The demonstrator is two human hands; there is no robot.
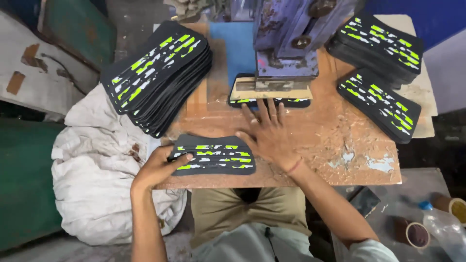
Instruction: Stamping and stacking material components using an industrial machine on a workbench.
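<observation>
Worn wood, chipped and paint-flecked, makes up the worktop [340, 140], and everything is best placed against the blue press [286, 39] standing at its far edge. Left of the press leans a tall fanned stack [155, 77] of black pieces with green and white marks; right of it lie two shorter stacks [378, 41] — one behind the other. Under the press head sits a tan block [272, 92] on one black piece [242, 101]. Nearer the person than the press lies a single piece [213, 155]. The left hand [158, 167] pinches its left end, fingers curled over the edge. The right hand [269, 133] lies flat and spread, holding nothing, its heel just touching that piece's right corner. Feeding well would likely mean a square, flat slide — fingers kept out from under the press head.
</observation>
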